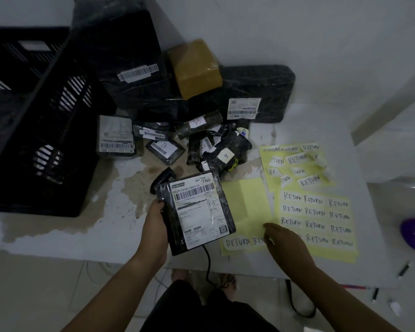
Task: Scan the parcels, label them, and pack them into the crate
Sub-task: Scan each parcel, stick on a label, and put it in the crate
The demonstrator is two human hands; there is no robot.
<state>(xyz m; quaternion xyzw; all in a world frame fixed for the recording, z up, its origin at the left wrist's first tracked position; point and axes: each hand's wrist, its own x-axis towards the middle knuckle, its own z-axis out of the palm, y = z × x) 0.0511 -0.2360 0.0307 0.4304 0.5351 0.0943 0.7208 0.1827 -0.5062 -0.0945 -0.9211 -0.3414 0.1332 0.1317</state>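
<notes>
My right hand [283, 238] rests fingertips on the yellow sheet [247, 202]; whether it pinches a label I cannot tell. My left hand [155, 226] grips a parcel [197, 212] over the table [82, 236], right of the crate [34, 116].

One crate [46, 116]; one scanner [165, 177]; one brown parcel [194, 68]

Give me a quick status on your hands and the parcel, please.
Left hand grips parcel. Right hand at sticker sheet, grip unclear. Scanner behind parcel; crate at left.
</notes>
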